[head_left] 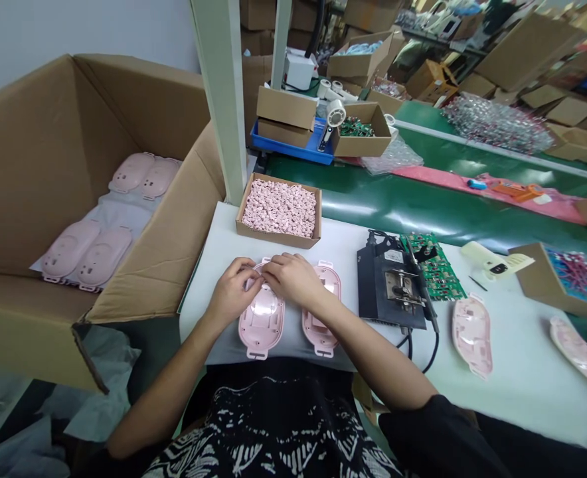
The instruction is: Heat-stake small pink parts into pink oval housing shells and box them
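Observation:
Two pink plastic shell halves lie side by side on the white tabletop before me, their hollow sides up. Over the upper end of the left shell (261,325) my left hand (236,285) and my right hand (291,275) meet, fingertips pinched close together. Whatever sits between the fingers is hidden or too small to make out. My right wrist crosses above the right shell (322,332) and covers part of it. Just beyond the hands stands a shallow cardboard box of small pink parts (279,209).
To the right are a black soldering station (390,285), green circuit boards (437,269) and another pink shell (473,335). A large carton (149,265) holding pink shells stands at left, beside a pale post (224,99). A green conveyor (343,196) runs behind the table.

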`<act>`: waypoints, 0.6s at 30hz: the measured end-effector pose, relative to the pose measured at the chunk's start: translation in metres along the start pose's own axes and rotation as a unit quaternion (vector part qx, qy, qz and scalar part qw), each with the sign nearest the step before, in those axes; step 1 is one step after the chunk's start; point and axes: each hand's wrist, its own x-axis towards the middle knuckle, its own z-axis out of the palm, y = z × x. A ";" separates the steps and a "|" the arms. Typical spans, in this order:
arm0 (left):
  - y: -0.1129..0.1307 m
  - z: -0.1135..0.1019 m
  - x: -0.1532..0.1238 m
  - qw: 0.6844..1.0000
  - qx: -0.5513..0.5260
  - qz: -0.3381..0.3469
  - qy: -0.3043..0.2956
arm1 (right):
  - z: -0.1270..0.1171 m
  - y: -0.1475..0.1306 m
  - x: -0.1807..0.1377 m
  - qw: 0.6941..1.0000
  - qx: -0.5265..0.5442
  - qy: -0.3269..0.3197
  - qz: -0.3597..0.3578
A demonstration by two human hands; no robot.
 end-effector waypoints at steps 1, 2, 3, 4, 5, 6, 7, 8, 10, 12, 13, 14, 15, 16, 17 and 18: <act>0.000 0.000 0.000 1.000 0.001 -0.001 0.002 | 0.001 0.000 0.000 1.000 0.002 0.001 0.000; 0.001 0.000 0.000 1.000 0.002 -0.002 0.003 | 0.001 0.000 0.000 1.000 0.003 0.002 0.000; 0.001 0.000 0.000 1.000 0.002 -0.002 0.003 | 0.002 0.001 0.000 1.000 0.005 0.002 0.000; 0.001 0.000 0.000 1.000 0.003 -0.002 0.002 | 0.003 0.001 -0.001 1.000 0.007 0.002 -0.001; 0.001 0.000 -0.001 1.000 0.003 -0.003 0.001 | 0.003 0.001 -0.001 1.000 0.008 0.002 -0.001; 0.001 0.000 -0.001 1.000 0.004 -0.004 -0.001 | 0.004 0.001 -0.002 1.000 0.009 0.001 0.000; 0.001 0.000 -0.001 1.000 0.004 -0.005 -0.003 | 0.005 0.001 -0.002 1.000 0.010 0.001 0.001; 0.001 0.000 -0.001 1.000 0.004 -0.006 -0.004 | 0.005 0.001 -0.003 1.000 0.010 0.001 0.002; 0.001 0.000 -0.001 1.000 0.004 -0.008 -0.007 | 0.006 0.000 -0.003 1.000 0.012 0.000 0.003; 0.001 0.001 -0.001 1.000 0.005 -0.010 -0.008 | 0.004 0.001 -0.003 1.000 0.017 0.001 0.001; 0.001 0.000 -0.001 1.000 0.007 -0.011 -0.009 | 0.002 0.002 -0.004 1.000 0.020 0.002 -0.001; 0.002 0.000 -0.001 1.000 0.008 -0.013 -0.011 | -0.001 0.004 -0.005 1.000 0.022 0.004 -0.002; 0.002 0.000 -0.001 1.000 0.010 -0.015 -0.012 | -0.004 0.007 -0.008 1.000 0.027 0.009 -0.001; 0.003 0.000 -0.001 1.000 0.012 -0.017 -0.015 | -0.007 0.011 -0.011 0.999 0.038 0.019 0.003; 0.004 -0.001 -0.001 1.000 0.013 -0.021 -0.018 | -0.011 0.016 -0.017 0.998 0.054 0.034 0.009; 0.005 -0.001 -0.001 0.999 0.015 -0.025 -0.021 | -0.014 0.021 -0.024 0.996 0.072 0.055 0.018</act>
